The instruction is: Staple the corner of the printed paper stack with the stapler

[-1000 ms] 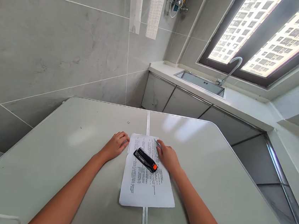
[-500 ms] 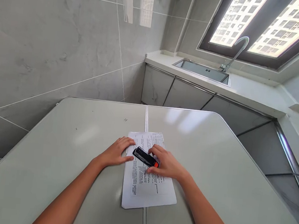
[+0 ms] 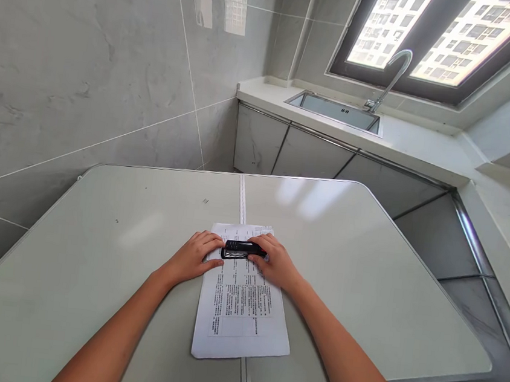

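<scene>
Stapler (image 3: 240, 249), slim black, in right hand (image 3: 277, 265), printed sheet (image 3: 242, 314)

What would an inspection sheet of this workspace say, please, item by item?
Surface: pale glossy table, with a centre seam running under the paper.
Job's things: printed paper lying flat across the seam; black stapler on it near its far end.
Clutter: nothing seen.
Hands: left hand flat on the paper's left side, fingertips by the stapler; right hand closed on the stapler's right end.
Cables: nothing seen.
Surroundings: grey tiled wall to the left; counter with sink and tap under a window.
</scene>
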Available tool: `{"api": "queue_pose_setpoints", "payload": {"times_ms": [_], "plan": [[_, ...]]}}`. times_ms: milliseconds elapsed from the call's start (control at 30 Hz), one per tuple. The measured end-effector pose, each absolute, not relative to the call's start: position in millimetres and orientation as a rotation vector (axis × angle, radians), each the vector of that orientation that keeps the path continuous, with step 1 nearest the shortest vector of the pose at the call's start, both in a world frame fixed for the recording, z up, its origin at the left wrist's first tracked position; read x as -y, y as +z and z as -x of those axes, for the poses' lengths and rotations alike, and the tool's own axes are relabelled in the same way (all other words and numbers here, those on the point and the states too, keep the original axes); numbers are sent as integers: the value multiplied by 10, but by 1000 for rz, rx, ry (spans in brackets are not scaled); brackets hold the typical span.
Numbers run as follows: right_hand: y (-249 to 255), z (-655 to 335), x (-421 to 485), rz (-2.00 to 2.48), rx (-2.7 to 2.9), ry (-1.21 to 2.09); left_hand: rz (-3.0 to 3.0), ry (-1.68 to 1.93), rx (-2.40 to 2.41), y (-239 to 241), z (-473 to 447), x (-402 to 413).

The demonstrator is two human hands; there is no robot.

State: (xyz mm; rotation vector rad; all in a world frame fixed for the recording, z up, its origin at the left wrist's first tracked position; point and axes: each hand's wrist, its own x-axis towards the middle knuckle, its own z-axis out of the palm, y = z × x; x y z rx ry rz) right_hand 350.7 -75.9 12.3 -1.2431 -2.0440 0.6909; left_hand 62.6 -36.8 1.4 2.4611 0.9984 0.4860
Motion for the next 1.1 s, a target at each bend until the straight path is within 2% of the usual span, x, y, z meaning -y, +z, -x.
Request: {"api": "queue_pose_setpoints", "payload": {"times_ms": [233, 533, 867, 967, 1100], "plan": [[193, -3690, 751, 1288, 1869, 470, -2410, 513, -1034, -10, -674, 357], [218, -3742, 688, 1308, 1880, 576, -2380, 531, -1022, -5, -684, 353], [70, -3364, 758, 1281, 1927, 775, -2228, 531, -1062, 31, -633, 367], [81, -3413, 767, 1241, 1874, 659, -2012, 650, -1093, 41, -622, 375], [104, -3436, 806, 1096, 1917, 222, -1469, 996, -987, 65, -689, 388]]}}
